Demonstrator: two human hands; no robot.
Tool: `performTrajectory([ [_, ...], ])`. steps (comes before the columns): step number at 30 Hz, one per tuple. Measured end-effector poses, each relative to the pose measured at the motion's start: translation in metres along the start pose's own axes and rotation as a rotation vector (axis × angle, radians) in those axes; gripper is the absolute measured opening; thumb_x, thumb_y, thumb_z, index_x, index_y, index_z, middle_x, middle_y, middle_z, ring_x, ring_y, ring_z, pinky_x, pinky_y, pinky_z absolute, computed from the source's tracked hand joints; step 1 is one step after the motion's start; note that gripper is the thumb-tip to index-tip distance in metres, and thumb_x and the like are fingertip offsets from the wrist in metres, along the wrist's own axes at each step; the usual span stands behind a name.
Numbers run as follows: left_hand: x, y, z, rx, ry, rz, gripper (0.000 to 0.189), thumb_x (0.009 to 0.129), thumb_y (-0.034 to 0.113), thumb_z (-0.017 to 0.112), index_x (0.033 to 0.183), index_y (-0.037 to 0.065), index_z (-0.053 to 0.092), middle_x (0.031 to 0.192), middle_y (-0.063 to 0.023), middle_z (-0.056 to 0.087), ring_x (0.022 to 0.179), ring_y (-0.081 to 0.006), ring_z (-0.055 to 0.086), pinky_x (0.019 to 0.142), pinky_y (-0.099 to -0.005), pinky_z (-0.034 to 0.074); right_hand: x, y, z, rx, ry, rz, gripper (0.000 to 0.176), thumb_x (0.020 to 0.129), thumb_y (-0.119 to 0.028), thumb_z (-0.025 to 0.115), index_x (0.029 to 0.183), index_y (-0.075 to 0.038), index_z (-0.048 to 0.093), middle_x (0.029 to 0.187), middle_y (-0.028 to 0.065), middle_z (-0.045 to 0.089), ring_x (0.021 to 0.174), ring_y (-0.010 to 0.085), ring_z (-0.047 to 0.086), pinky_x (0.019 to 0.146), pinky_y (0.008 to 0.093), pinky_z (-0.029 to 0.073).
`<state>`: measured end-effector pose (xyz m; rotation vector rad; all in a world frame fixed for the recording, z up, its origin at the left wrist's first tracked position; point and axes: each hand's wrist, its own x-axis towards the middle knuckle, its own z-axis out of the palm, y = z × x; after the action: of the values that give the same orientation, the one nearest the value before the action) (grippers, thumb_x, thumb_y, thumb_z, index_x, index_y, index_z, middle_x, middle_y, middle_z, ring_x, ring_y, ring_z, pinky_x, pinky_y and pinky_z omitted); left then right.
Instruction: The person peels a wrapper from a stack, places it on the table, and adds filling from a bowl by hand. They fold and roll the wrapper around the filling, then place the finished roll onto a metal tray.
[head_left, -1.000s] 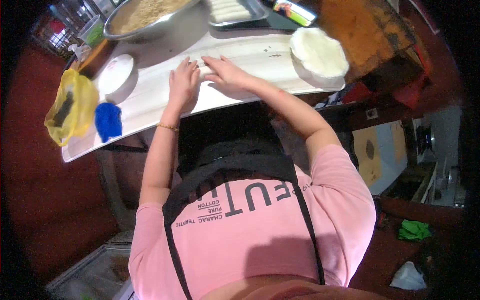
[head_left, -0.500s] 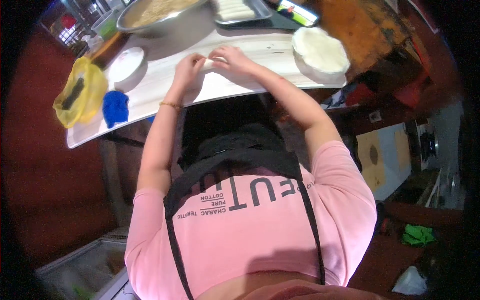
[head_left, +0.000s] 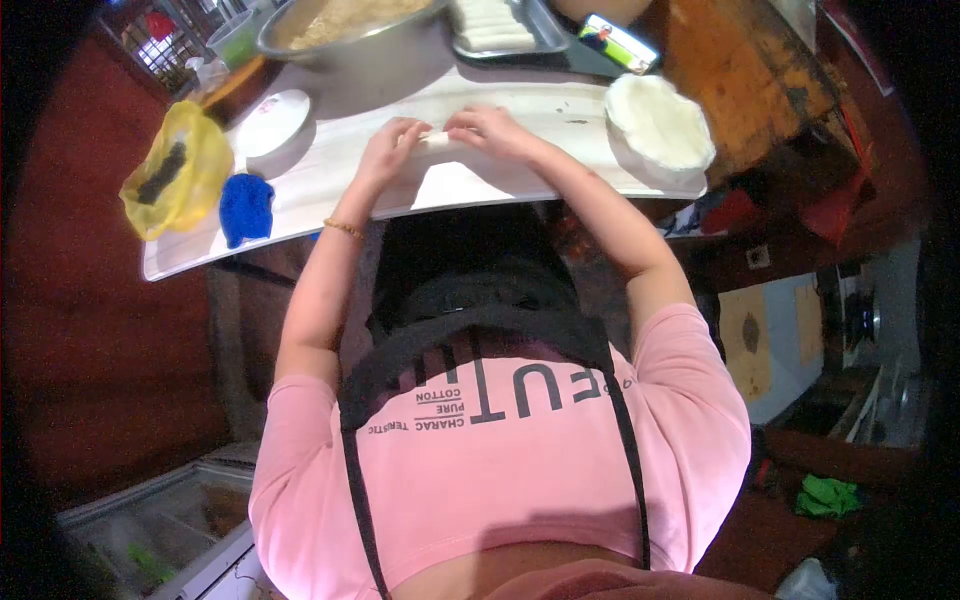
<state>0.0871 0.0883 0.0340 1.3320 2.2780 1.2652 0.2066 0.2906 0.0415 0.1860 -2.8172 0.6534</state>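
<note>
A small white roll (head_left: pixel 434 140) lies near the front edge of the pale board (head_left: pixel 340 180), between my two hands. The fingers of my left hand (head_left: pixel 394 146) are closed on its left end. On its right end are the bent fingers of my right hand (head_left: pixel 490 132). Several similar white rolls (head_left: pixel 492 24) lie side by side in a metal tray (head_left: pixel 553 38) at the back. To the right stands a round stack of thin white sheets (head_left: pixel 658 125). A large metal bowl (head_left: pixel 350 44) of light brown filling (head_left: pixel 345 18) stands behind my hands.
Left on the board are a white dish (head_left: pixel 272 122), a yellow plastic bag (head_left: pixel 178 170) and a blue cloth (head_left: pixel 246 208). A phone (head_left: pixel 618 43) with a lit screen lies at the back right. Beyond the board's right edge is a worn wooden surface (head_left: pixel 725 70).
The whole view has shifted slightly, so the board and its items appear a little further right. Both hands remain at the roll, with slightly more of it showing between them.
</note>
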Motion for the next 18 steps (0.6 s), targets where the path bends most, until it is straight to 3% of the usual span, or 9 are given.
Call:
performTrajectory([
  [2, -0.005, 0.006, -0.011, 0.074, 0.198, 0.322, 0.023, 0.093, 0.017, 0.058, 0.109, 0.003, 0.068, 0.107, -0.0153, 0.068, 0.102, -0.0285, 0.064, 0.091, -0.0356, 0.048, 0.012, 0.009, 0.003, -0.037, 0.033, 0.029, 0.032, 0.094, -0.038, 0.054, 0.110, -0.014, 0.069, 0.110, 0.0115, 0.065, 0.108, 0.0320, 0.059, 0.093, 0.0533, 0.042],
  [4, -0.010, 0.012, -0.023, 0.160, 0.167, 0.348, 0.025, 0.090, 0.014, 0.061, 0.111, 0.004, 0.068, 0.108, -0.0162, 0.068, 0.103, -0.0313, 0.064, 0.092, -0.0367, 0.048, 0.023, 0.015, 0.002, -0.074, 0.066, 0.062, 0.033, 0.094, -0.039, 0.053, 0.108, -0.014, 0.070, 0.109, 0.0113, 0.065, 0.108, 0.0321, 0.059, 0.093, 0.0547, 0.041],
  [6, -0.010, 0.011, -0.027, 0.238, 0.134, 0.370, 0.028, 0.086, 0.011, 0.065, 0.113, 0.005, 0.067, 0.109, -0.0171, 0.068, 0.103, -0.0340, 0.064, 0.092, -0.0379, 0.049, 0.032, 0.018, 0.000, -0.097, 0.123, 0.056, 0.026, 0.092, -0.031, 0.061, 0.098, -0.009, 0.072, 0.094, 0.0154, 0.064, 0.099, 0.0341, 0.061, 0.088, 0.0444, 0.047],
  [8, -0.009, 0.004, -0.026, 0.260, 0.108, 0.372, 0.038, 0.079, 0.008, 0.070, 0.116, 0.005, 0.066, 0.111, -0.0194, 0.068, 0.103, -0.0368, 0.064, 0.090, -0.0392, 0.050, 0.038, 0.016, -0.005, -0.060, 0.164, 0.074, 0.026, 0.092, -0.031, 0.061, 0.098, -0.008, 0.072, 0.093, 0.0158, 0.063, 0.097, 0.0348, 0.061, 0.087, 0.0441, 0.047],
  [13, -0.006, 0.002, -0.028, 0.217, 0.086, 0.282, 0.043, 0.079, 0.008, 0.070, 0.121, 0.004, 0.062, 0.115, -0.0187, 0.068, 0.105, -0.0362, 0.065, 0.092, -0.0384, 0.051, 0.036, -0.016, -0.019, -0.061, 0.252, 0.170, 0.024, 0.087, -0.030, 0.060, 0.094, -0.011, 0.072, 0.099, 0.0148, 0.064, 0.101, 0.0342, 0.060, 0.087, 0.0486, 0.045],
  [15, -0.003, 0.001, -0.028, 0.170, 0.067, 0.231, 0.044, 0.080, 0.008, 0.069, 0.123, 0.004, 0.061, 0.116, -0.0181, 0.068, 0.107, -0.0354, 0.065, 0.093, -0.0385, 0.050, 0.024, -0.035, -0.013, -0.322, 0.205, -0.143, 0.019, 0.080, -0.023, 0.063, 0.089, -0.007, 0.068, 0.093, 0.0147, 0.061, 0.096, 0.0333, 0.060, 0.081, 0.0442, 0.046],
  [18, 0.006, -0.007, -0.026, 0.075, 0.116, 0.207, 0.049, 0.080, 0.011, 0.072, 0.127, 0.008, 0.058, 0.108, -0.0144, 0.071, 0.093, -0.0363, 0.067, 0.083, -0.0404, 0.054, 0.004, -0.059, 0.013, -0.407, 0.345, -0.292, 0.027, 0.073, -0.011, 0.063, 0.098, -0.003, 0.060, 0.096, 0.0116, 0.059, 0.097, 0.0315, 0.057, 0.084, 0.0434, 0.046],
])
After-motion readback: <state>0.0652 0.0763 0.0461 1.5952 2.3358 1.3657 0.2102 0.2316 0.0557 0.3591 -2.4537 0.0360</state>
